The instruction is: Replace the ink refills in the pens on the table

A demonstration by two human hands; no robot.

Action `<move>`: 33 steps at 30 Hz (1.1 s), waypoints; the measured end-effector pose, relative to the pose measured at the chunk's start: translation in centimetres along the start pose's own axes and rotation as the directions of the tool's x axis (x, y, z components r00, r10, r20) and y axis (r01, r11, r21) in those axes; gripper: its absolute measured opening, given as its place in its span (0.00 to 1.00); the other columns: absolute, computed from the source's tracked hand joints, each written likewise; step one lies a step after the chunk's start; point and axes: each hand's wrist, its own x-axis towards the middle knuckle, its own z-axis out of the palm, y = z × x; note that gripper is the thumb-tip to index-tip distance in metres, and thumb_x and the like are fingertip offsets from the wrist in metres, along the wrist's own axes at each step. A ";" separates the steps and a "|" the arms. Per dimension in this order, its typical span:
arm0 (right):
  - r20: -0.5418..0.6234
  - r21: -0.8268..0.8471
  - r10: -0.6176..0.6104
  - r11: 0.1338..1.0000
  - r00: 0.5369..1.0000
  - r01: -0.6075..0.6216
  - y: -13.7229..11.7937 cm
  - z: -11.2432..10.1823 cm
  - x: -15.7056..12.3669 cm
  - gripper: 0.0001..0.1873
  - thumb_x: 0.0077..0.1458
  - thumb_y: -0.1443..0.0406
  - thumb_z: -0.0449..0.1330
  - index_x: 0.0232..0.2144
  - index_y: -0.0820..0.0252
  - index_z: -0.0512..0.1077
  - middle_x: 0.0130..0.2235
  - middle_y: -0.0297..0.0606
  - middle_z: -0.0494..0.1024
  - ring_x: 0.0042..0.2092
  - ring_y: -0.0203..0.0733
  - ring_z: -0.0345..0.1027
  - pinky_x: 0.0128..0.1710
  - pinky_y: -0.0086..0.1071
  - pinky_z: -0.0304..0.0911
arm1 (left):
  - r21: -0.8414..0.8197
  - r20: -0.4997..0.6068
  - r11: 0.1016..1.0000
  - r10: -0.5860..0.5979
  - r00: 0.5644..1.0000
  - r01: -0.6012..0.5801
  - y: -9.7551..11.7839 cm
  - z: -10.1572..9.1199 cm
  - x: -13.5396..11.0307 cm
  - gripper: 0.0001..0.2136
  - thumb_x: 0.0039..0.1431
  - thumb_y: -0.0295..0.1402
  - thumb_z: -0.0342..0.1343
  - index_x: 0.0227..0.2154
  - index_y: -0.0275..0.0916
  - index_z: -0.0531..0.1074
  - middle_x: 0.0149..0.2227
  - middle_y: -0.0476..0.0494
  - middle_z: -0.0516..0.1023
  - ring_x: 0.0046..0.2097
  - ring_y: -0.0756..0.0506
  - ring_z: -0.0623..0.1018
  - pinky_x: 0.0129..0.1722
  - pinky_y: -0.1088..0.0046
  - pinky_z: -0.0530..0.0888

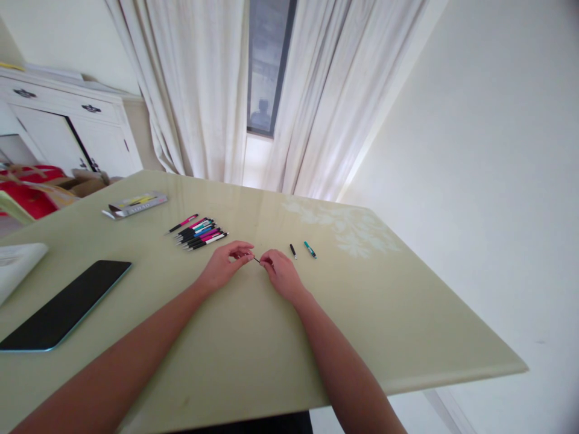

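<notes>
My left hand (225,264) and my right hand (281,272) meet over the middle of the pale green table (253,343), both pinched on a thin dark pen refill (257,260) that spans the small gap between their fingertips. Just right of my right hand lie a short black pen piece (293,251) and a teal pen piece (310,249). A bunch of several pens (199,231) in pink, blue, black and white lies to the left, beyond my left hand.
A black tablet (63,304) lies at the near left, a white object (15,265) beside it. A flat grey box (136,204) sits at the far left. Behind the table are a white cabinet (67,120), curtains (199,90) and a window.
</notes>
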 end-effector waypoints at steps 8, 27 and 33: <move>-0.072 0.178 -0.006 0.984 0.997 0.019 0.1 0.3 0.0 0.04 0.64 0.67 0.60 0.37 0.57 0.76 0.37 0.37 0.78 0.39 0.38 0.71 0.42 0.31 0.66 | -0.110 0.020 0.992 0.067 0.998 -0.064 0.8 0.3 -0.5 0.13 0.66 0.46 0.56 0.38 0.40 0.68 0.36 0.45 0.82 0.41 0.43 0.81 0.45 0.64 0.76; -0.176 0.554 0.083 0.832 0.981 0.029 0.2 0.2 0.2 0.10 0.56 0.61 0.67 0.40 0.57 0.75 0.36 0.37 0.80 0.38 0.40 0.75 0.44 0.36 0.72 | 0.251 0.113 0.898 0.344 0.932 -0.362 0.8 0.7 -0.9 0.12 0.71 0.35 0.50 0.49 0.42 0.77 0.41 0.43 0.75 0.39 0.48 0.75 0.37 0.74 0.74; -0.200 0.547 0.084 0.836 0.976 0.041 0.4 0.1 0.2 0.10 0.56 0.61 0.67 0.40 0.57 0.75 0.36 0.37 0.80 0.38 0.40 0.75 0.44 0.36 0.72 | 0.251 0.090 0.901 0.341 0.936 -0.353 0.7 0.6 -0.8 0.12 0.71 0.37 0.51 0.46 0.42 0.78 0.41 0.42 0.77 0.42 0.46 0.77 0.42 0.71 0.75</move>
